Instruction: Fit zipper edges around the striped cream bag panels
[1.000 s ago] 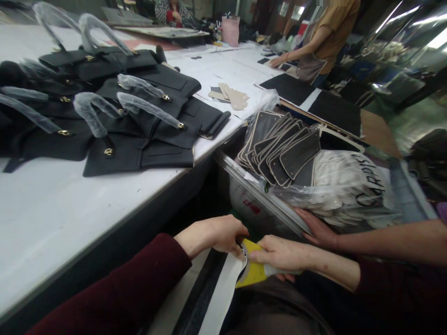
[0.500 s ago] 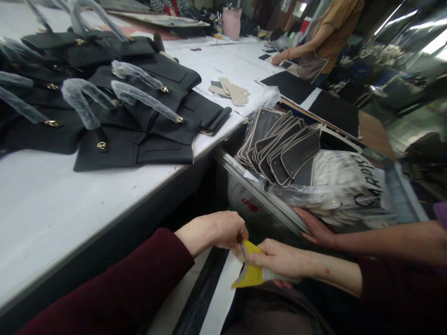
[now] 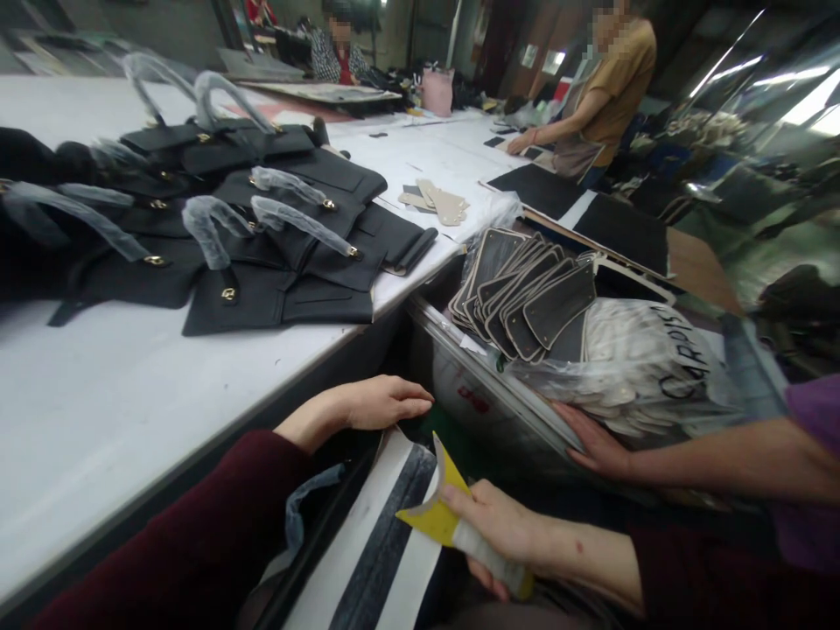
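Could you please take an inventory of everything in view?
Yellow tool: one, yellow and whitish, lower centre
Striped piece: one, black and white, bottom centre
Table: one, white, left to centre
Bags: several, black, on table
Cut pieces: several, mostly beige, on table
Bin: one, grey, right of centre
Panels: many, dark, in bin
Flat sheets: two, black, beyond bin
Upright bag: one, pink, far back
Other people: at least three, mixed clothing, background and right
Left hand: one, maroon-sleeved, by striped piece
Right hand: one, maroon-sleeved, holding yellow tool

- Yellow tool [image 3: 434, 523]: flared head, concave edge, two pointed corners, pale wrapped handle, tilted.
- White panel [image 3: 381, 530]: dark lengthwise band, lying slanted; tool head over its right side, can't tell if touching.
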Available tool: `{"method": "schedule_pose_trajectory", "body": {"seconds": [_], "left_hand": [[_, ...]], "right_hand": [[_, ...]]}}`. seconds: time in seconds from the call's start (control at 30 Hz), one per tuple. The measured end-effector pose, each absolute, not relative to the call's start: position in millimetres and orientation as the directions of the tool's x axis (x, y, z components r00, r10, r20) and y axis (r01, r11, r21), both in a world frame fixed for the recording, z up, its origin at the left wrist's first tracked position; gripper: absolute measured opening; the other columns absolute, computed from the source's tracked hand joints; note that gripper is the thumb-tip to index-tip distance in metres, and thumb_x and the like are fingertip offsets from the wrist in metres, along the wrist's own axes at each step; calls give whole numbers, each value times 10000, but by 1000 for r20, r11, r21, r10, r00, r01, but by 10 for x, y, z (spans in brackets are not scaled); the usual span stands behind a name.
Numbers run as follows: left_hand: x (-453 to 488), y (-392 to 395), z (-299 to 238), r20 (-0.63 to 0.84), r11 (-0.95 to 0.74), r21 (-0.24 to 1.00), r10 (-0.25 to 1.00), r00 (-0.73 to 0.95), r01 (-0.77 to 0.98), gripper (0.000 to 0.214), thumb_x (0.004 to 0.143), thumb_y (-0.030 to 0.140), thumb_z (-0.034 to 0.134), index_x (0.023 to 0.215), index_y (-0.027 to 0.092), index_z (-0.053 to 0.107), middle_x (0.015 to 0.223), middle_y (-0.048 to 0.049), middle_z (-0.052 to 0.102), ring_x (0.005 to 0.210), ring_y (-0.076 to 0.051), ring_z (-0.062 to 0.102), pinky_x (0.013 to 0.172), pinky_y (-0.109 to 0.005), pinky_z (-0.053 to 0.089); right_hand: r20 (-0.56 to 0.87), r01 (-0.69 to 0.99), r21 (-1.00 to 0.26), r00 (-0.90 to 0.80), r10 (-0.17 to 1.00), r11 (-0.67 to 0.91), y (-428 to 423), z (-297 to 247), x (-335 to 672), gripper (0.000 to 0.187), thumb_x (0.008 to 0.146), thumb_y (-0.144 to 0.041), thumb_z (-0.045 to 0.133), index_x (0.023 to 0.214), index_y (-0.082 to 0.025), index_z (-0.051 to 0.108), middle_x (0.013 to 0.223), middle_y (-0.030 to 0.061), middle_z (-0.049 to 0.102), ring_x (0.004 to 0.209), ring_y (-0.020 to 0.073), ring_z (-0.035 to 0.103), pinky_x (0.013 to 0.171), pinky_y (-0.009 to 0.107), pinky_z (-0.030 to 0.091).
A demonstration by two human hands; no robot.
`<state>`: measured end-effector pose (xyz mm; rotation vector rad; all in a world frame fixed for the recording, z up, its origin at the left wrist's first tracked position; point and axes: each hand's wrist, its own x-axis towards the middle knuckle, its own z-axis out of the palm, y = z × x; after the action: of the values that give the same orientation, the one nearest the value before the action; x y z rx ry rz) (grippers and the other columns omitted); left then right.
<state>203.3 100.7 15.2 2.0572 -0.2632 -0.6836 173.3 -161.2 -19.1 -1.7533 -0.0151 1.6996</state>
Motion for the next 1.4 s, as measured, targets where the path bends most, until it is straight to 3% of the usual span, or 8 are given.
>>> {"method": "schedule_pose_trajectory", "body": {"seconds": [0.2, 0.4, 0.6, 0.77, 0.87, 0.97, 1.13, 1.4], "left_hand": [[1408, 1073, -47, -386, -225, 908, -117, 915, 354, 596, 929, 609, 439, 1300, 173, 606, 1325, -65, 637, 1237, -235, 562, 1099, -329, 385], [1120, 879, -79, -439, -188, 883, -14, 898, 429, 630, 927, 647, 404, 1343, 206, 576, 1394, -30, 587, 1299, -245, 514, 1150, -362, 333], [1073, 777, 17, -431, -198, 882, 25, 902, 427, 649, 937, 650, 367, 1387, 215, 537, 1463, -22, 517, 1372, -248, 434, 1206, -389, 229], [1025, 748, -110, -429, -164, 886, 68, 901, 434, 639, 948, 645, 348, 1399, 227, 522, 1473, -14, 504, 1373, -235, 435, 1209, -386, 231], [1021, 745, -180, -426, -183, 883, 73, 902, 432, 654, 958, 645, 303, 1418, 223, 499, 1487, -18, 487, 1381, -223, 428, 1213, -388, 224], [1023, 745, -192, -417, -203, 881, 98, 904, 429, 662, 967, 639, 271, 1429, 215, 485, 1504, -21, 463, 1395, -202, 409, 1218, -367, 206], [973, 723, -167, -402, -156, 895, 119, 908, 417, 663, 957, 652, 294, 1410, 219, 510, 1485, -22, 489, 1381, -201, 430, 1204, -352, 245], [957, 655, -116, -369, -127, 914, 142, 919, 387, 622, 972, 612, 298, 1364, 209, 563, 1380, -44, 598, 1290, -231, 525, 1164, -390, 320]], "right_hand": [[-858, -527, -511, 267, 439, -679, -1601, -227, 1478, 725, 890, -770, 259, 735, -148, 596, 413, 38, 541, 275, 134, 459, 300, 211, 348], [-670, -331, -739, 450, 590, -587, -1949, -207, 1319, 772, 730, -881, 423, 551, -145, 571, 446, 32, 513, 375, 90, 440, 402, 215, 332], [-449, -395, -888, 856, 256, -236, -1957, -215, 1585, 574, 794, -662, 613, 1001, -133, 692, 581, -15, 528, 580, 131, 525, 639, 263, 472], [-486, -435, -874, 771, 410, -217, -1636, -460, 1657, 630, 829, -639, 578, 1188, -125, 646, 973, 101, 697, 911, 227, 656, 880, 350, 507], [-340, -199, -921, 831, 439, -335, -1633, -624, 1643, 579, 888, -607, 517, 1204, -139, 645, 1248, 145, 642, 1244, 272, 541, 1128, 394, 338], [-229, -13, -915, 839, 494, -402, -1709, -651, 1706, 569, 933, -583, 454, 1269, -149, 604, 1331, 146, 594, 1320, 268, 476, 1175, 398, 268], [-425, -209, -903, 563, 709, -375, -1620, -512, 2043, 595, 909, -640, 475, 1164, -133, 654, 1151, 126, 689, 1151, 287, 600, 1015, 371, 445], [-622, -296, -773, 184, 761, -561, -491, -779, 2452, 533, 816, -617, 627, 912, -97, 693, 753, 55, 674, 789, 210, 646, 812, 338, 502]]}}
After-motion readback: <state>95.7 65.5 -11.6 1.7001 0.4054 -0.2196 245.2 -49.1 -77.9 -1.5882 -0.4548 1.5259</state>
